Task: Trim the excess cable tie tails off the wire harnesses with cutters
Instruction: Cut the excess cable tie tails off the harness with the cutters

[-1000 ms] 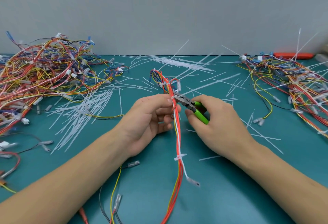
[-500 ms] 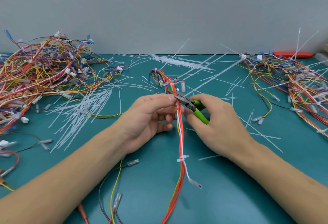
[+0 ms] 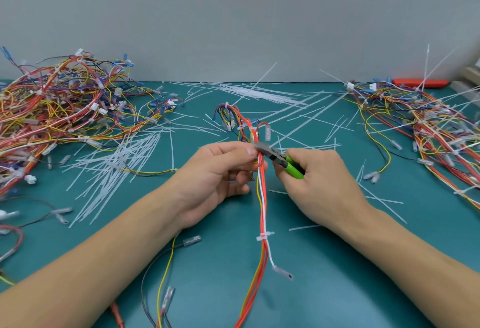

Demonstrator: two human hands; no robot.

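**Cutters at the harness, tip pointing up-left**

The left hand [image 3: 220, 172] pinches a wire harness [image 3: 262, 198] between thumb and curled fingers, holding it above the teal tabletop [image 3: 337, 288]. The harness runs lengthwise away from the person, near-vertical in view: its far end fans into coloured loops past the hands, its near end trails off the bottom edge, with a white cable tie [image 3: 264, 236] cinched round it below the hands. The right hand [image 3: 319, 179] grips the green-handled cutters [image 3: 283, 163], fingers wrapped round the handles. The cutters' long axis slants, handles low-right, grey nose up-left, touching the harness just beside the left fingertips. Harness piles lie at far left [image 3: 59, 109] and far right [image 3: 428, 125]; cut white tails [image 3: 117, 166] litter the tabletop between.
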